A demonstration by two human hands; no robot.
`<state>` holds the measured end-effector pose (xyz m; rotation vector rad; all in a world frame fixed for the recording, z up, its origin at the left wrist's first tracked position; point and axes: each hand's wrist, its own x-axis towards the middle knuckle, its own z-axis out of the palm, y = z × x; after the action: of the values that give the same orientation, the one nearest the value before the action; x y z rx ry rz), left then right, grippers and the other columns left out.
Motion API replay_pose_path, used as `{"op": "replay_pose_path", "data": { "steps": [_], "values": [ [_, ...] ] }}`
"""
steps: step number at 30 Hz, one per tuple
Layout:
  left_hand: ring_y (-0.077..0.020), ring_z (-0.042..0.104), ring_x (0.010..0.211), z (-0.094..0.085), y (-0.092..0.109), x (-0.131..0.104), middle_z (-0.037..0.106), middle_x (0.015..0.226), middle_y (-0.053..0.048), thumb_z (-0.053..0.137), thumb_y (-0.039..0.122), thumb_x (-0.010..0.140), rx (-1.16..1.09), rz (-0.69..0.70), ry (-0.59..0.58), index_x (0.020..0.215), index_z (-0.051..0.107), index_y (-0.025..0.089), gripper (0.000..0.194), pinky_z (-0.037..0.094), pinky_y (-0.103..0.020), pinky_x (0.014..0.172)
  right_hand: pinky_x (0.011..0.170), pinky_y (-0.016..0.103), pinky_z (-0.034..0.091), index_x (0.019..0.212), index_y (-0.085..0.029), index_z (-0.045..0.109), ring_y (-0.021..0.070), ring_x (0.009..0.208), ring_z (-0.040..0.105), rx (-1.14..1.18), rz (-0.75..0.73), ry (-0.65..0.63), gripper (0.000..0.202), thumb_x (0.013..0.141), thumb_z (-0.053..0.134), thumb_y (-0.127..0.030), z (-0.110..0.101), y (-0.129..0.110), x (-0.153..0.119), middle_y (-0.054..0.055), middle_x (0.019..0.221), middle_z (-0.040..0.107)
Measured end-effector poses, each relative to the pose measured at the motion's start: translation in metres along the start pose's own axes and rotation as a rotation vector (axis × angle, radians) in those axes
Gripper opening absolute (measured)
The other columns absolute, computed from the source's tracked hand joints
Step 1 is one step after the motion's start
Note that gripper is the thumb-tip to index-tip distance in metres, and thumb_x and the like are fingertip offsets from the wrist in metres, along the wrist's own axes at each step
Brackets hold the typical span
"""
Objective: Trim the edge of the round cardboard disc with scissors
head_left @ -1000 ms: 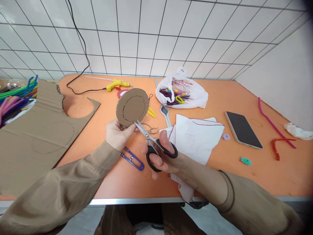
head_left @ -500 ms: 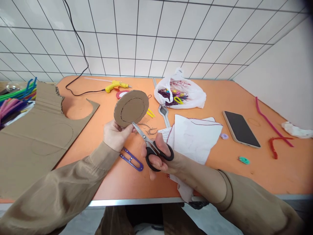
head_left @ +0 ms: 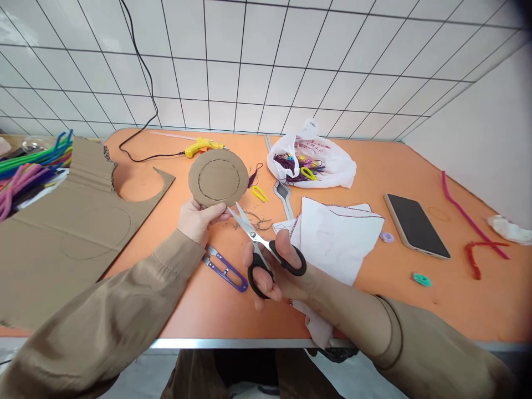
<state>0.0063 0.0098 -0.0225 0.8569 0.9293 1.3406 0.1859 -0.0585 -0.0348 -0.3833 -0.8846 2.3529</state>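
A round cardboard disc (head_left: 223,180) with a smaller circle marked inside it is pinched at its lower edge by my left hand (head_left: 196,221). My right hand (head_left: 272,269) has its thumb and fingers through the black handles of a pair of scissors (head_left: 251,234). The scissor blades are parted, their tips close to the disc's lower edge beside my left thumb. Purple thread snips (head_left: 226,270) lie on the table below my left hand. Thin cardboard scraps (head_left: 257,220) lie just behind the blades.
A large cut cardboard sheet (head_left: 83,221) covers the left side, with colourful pipe cleaners (head_left: 33,172) on it. A yellow glue gun (head_left: 203,146) lies at the back. A white plastic bag (head_left: 332,163), a white cloth (head_left: 336,238) and a phone (head_left: 417,225) are to the right.
The scissor blades have spread apart, and their tips have come off the disc's edge. The disc is turned more squarely towards me. The whole view has shifted slightly.
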Motion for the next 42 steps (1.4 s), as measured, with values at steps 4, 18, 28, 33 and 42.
{"op": "replay_pose_path", "data": {
  "steps": [4,18,28,33,42],
  "values": [
    [-0.016,0.071,0.059,-0.005,0.0,0.002,0.074,0.065,-0.008,0.081,0.016,0.059,0.002,-0.079,-0.067,0.074,0.072,0.009,0.02,0.058,-0.02,0.057,0.056,0.029,0.056,0.084,-0.017,0.062,0.0093,0.043,0.053,-0.088,-0.094,0.086,0.063,0.074,0.055,-0.079,0.001,-0.004,-0.002,-0.002,0.059,0.062],
    [-0.0158,0.065,0.055,0.002,0.005,0.001,0.069,0.068,-0.003,0.081,0.016,0.05,0.083,0.049,-0.04,0.079,0.062,0.012,0.034,0.05,-0.023,0.045,0.043,0.024,0.042,0.092,-0.019,0.053,0.0119,0.044,0.052,-0.655,-0.1,0.464,0.062,0.061,0.077,-0.067,0.019,-0.028,-0.008,-0.004,0.058,0.059],
    [-0.0166,0.068,0.055,0.0,0.006,-0.002,0.069,0.063,-0.004,0.079,0.017,0.059,-0.012,-0.095,-0.131,0.078,0.064,0.011,0.025,0.054,-0.023,0.049,0.047,0.024,0.026,0.078,-0.023,0.045,0.0096,0.047,0.034,-1.416,-0.012,0.699,0.043,0.064,0.082,-0.041,0.039,-0.048,-0.015,-0.012,0.049,0.038],
    [-0.0192,0.072,0.065,0.011,0.0,-0.011,0.074,0.078,-0.005,0.075,0.015,0.066,-0.207,-0.23,-0.096,0.078,0.063,0.016,0.017,0.049,-0.02,0.045,0.054,0.025,0.031,0.086,-0.023,0.043,0.0132,0.053,0.047,-1.611,0.057,0.742,0.049,0.063,0.085,-0.033,0.033,-0.039,-0.005,-0.01,0.058,0.048],
    [-0.0105,0.036,0.03,0.027,-0.005,-0.036,0.051,0.041,0.004,0.073,0.048,0.071,-0.18,-0.286,-0.302,0.09,0.066,0.019,0.035,0.038,-0.028,0.044,0.055,0.026,0.032,0.093,-0.019,0.051,0.018,0.066,0.058,-1.675,0.054,0.58,0.029,0.073,0.071,-0.02,0.033,-0.023,0.001,0.003,0.083,0.065]
  ]
}}
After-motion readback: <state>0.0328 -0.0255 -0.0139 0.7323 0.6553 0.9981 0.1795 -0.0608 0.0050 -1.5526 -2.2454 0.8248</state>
